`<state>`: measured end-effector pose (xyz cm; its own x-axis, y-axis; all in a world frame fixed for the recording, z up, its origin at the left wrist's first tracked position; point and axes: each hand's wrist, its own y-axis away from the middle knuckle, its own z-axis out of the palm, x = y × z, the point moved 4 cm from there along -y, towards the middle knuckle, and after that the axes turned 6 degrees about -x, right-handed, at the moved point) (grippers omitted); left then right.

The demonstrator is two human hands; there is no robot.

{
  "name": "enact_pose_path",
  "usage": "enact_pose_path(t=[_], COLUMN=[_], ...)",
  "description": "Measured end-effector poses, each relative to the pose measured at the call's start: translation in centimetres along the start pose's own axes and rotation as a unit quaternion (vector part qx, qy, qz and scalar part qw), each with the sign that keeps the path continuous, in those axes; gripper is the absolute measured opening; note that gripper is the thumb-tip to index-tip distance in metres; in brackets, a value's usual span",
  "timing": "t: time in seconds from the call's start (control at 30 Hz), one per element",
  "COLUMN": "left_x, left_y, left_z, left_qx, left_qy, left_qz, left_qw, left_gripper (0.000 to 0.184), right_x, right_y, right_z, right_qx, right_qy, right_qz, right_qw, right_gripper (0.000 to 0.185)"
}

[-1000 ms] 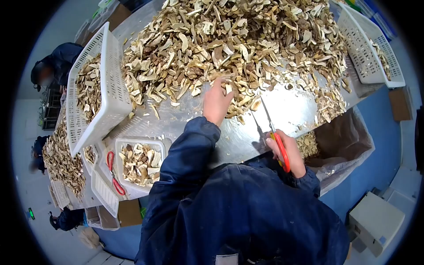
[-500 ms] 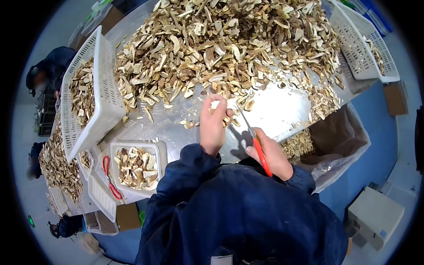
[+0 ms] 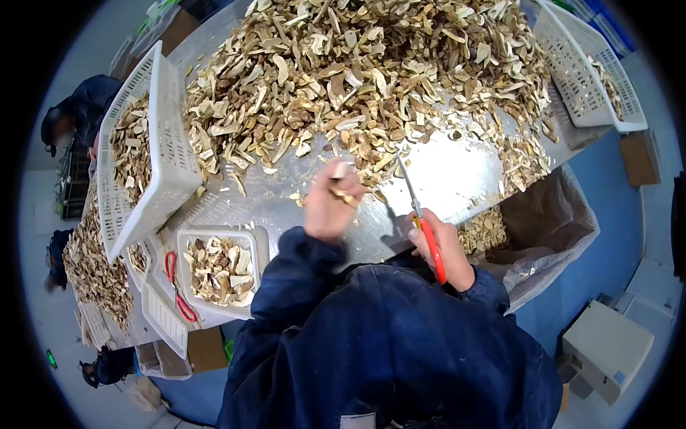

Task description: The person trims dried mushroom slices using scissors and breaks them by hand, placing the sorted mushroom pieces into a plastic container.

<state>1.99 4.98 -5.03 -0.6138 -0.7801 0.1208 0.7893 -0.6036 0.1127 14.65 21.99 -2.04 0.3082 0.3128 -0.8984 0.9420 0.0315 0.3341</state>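
My left hand (image 3: 330, 204), smeared by motion, is curled around pale dried mushroom pieces (image 3: 344, 194) above the metal table. In my right hand (image 3: 444, 247) is a pair of scissors (image 3: 431, 247) with red handles, its blades pointing away from me towards the pile. How far the blades are apart is hard to tell. Beyond both hands spreads a large heap of dried mushroom slices (image 3: 314, 93). To the left of my left sleeve stands a white tub (image 3: 259, 268) holding mushroom pieces.
A second red-handled pair of scissors (image 3: 171, 275) lies left of the tub. White perforated baskets stand at left (image 3: 168, 143) and upper right (image 3: 572, 71). A lined bin (image 3: 550, 222) with mushroom bits is below the table's right edge. Other people (image 3: 89, 107) are at far left.
My left hand has moved left, away from the scissors, carrying mushroom pieces. My right hand has shifted slightly, with the scissors turned a little more upright in view.
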Motion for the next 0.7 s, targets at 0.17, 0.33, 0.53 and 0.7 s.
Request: enact_pose_path(t=[0.17, 0.33, 0.53, 0.7], left_x=[4.3, 5.7, -1.1, -2.0], left_y=[-0.3, -2.2, -4.7, -3.7], left_z=[2.0, -0.7, 2.2, 2.2], left_qx=[0.154, 0.102, -0.079, -0.025], left_qy=[-0.075, -0.439, -0.912, -0.934], left_qz=[0.098, -0.02, 0.177, 0.022], left_qw=[0.98, 0.892, 0.362, 0.355], left_gripper=[0.01, 0.013, 0.025, 0.022], right_x=[1.6, 2.1, 1.9, 1.4], right_y=[0.3, 0.4, 0.5, 0.8], right_z=[-1.5, -1.9, -1.9, -2.3], right_qx=[0.058, 0.076, 0.07, 0.074], right_qy=[-0.019, -0.028, 0.005, 0.015], right_qz=[0.01, 0.018, 0.018, 0.022], right_qw=[0.998, 0.997, 0.997, 0.997], right_gripper=[0.035, 0.041, 0.039, 0.036])
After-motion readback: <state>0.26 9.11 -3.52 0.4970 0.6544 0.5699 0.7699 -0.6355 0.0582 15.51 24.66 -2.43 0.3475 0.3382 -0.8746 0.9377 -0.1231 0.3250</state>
